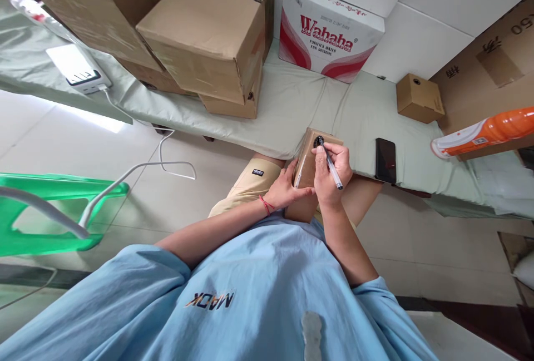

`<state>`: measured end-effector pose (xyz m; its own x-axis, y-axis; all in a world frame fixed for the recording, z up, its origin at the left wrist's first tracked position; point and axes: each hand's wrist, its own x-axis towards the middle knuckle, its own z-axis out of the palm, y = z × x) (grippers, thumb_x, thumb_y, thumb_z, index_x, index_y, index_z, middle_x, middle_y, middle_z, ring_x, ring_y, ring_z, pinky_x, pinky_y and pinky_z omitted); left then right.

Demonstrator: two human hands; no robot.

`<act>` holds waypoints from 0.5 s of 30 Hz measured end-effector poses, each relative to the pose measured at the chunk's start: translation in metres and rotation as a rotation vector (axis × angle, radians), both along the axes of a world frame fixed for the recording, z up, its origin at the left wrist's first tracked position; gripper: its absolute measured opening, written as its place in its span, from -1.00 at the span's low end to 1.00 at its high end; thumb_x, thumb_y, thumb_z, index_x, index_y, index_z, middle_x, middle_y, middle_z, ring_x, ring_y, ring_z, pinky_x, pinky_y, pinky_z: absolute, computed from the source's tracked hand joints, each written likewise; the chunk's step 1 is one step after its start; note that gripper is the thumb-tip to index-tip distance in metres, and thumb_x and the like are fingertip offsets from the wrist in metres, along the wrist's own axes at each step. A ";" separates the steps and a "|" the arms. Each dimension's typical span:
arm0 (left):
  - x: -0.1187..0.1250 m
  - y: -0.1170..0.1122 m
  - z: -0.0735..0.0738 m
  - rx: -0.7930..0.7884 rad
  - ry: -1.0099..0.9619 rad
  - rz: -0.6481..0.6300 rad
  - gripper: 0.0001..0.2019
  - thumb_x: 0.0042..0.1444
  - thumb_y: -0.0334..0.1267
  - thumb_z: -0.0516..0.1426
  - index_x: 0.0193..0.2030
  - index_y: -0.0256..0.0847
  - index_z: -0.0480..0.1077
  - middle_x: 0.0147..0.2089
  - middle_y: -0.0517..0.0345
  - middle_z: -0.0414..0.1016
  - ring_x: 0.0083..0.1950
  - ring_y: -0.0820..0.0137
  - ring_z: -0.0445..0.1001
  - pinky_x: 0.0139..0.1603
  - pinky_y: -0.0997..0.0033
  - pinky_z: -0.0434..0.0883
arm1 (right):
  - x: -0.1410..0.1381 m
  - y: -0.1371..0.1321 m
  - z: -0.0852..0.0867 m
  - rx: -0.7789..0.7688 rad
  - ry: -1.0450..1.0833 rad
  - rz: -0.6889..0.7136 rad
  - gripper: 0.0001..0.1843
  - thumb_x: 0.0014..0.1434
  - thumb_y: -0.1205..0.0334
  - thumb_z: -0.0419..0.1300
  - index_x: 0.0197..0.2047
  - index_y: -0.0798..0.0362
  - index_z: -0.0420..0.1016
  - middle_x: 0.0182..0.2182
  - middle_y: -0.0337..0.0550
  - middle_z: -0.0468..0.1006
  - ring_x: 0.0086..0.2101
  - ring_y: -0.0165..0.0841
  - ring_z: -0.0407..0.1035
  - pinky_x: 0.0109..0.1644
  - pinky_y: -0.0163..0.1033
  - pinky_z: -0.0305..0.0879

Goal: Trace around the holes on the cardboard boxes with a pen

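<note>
A small brown cardboard box (pixel 306 165) rests at the edge of the cloth-covered surface, in front of my lap. My left hand (pixel 284 189), with a red string on its wrist, grips the box at its left side and near edge, thumb stretched along the bottom. Closed around a clear-barrelled pen (pixel 332 169) is my right hand (pixel 326 184). The pen's tip meets a black round spot (pixel 318 141) near the far end of the box; I cannot tell whether it is a hole or a mark. Another brown cardboard piece (pixel 301 208) shows below, between my legs.
Large cartons (pixel 204 33) stand at the back left, beside a white-and-red Wahaba box (pixel 329 33). To the right lie a phone (pixel 385 159), a small carton (pixel 419 99) and an orange-capped bottle (pixel 479 133). A power bank (pixel 79 69) with a cable sits left, above a green stool (pixel 62 244).
</note>
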<state>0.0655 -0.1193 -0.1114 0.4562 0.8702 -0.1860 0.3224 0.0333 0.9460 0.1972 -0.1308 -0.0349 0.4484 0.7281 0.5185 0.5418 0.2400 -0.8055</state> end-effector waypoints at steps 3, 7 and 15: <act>0.000 0.000 -0.003 0.005 -0.006 0.003 0.32 -0.07 0.36 0.43 0.68 -0.19 -0.03 0.57 -0.29 0.25 0.58 -0.24 0.24 0.57 -0.23 0.26 | 0.000 0.000 0.000 0.001 -0.003 0.009 -0.71 0.46 -0.09 0.22 -0.04 -0.04 0.48 -0.26 -0.16 0.78 -0.23 -0.28 0.72 -0.13 -0.19 0.62; 0.000 0.000 -0.005 0.045 -0.022 0.007 0.26 -0.04 0.36 0.42 0.67 -0.12 0.01 0.57 -0.22 0.27 0.59 -0.21 0.24 0.59 -0.22 0.24 | 0.000 -0.001 -0.001 -0.007 -0.005 0.026 -0.72 0.47 -0.08 0.22 -0.04 -0.04 0.48 -0.27 -0.16 0.78 -0.25 -0.28 0.72 -0.16 -0.20 0.63; 0.000 0.000 -0.006 0.032 0.001 0.004 0.28 -0.05 0.35 0.43 0.67 -0.15 0.00 0.58 -0.25 0.25 0.59 -0.22 0.22 0.59 -0.23 0.24 | -0.002 -0.005 -0.002 -0.021 0.025 0.053 -0.75 0.45 -0.04 0.23 -0.07 -0.03 0.48 -0.31 -0.20 0.75 -0.30 -0.32 0.69 -0.17 -0.23 0.59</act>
